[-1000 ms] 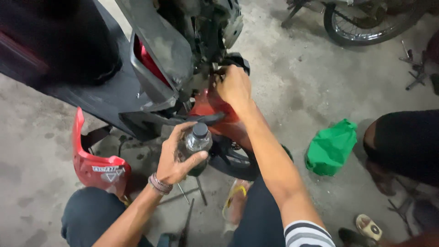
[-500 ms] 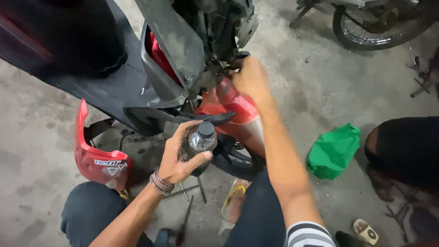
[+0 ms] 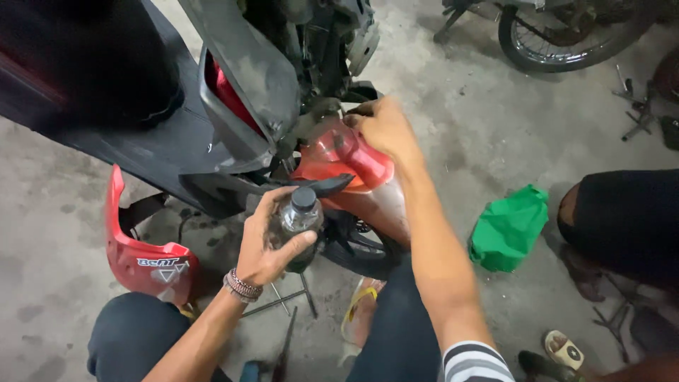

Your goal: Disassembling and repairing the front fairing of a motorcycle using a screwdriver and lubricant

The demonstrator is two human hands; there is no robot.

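Floor, nearest: bare concrete floor [image 3: 56,311]; thin metal rods [image 3: 279,301] lie on it between the person's knees, with a yellow-strapped sandal [image 3: 361,315] just right of them.
Left hand [image 3: 265,244]: grip closed round a small clear bottle [image 3: 297,223] with a dark cap; bottle upright, cap on, held low in front of the scooter.
Bottle handling: best kept upright and capped until it is brought close to where it is used; a firm hold on the body, clear of the neck, seems wise.
Loose panel [image 3: 145,258]: red body panel standing on the floor at near left, apart from both hands.
Right hand [image 3: 382,127]: arm stretched forward, fingers curled against the top of the red fender [image 3: 357,173], at the foot of the exposed front; what they pinch, if anything, cannot be told.
Right-hand advice: steady the part first, then move the bottle.
Scooter [image 3: 240,85]: grey cover opened, wiring visible.
Green bag [image 3: 509,226]: on the floor, right.
Other person [image 3: 622,219]: crouched at right.
Far: motorcycle wheel [image 3: 566,35].
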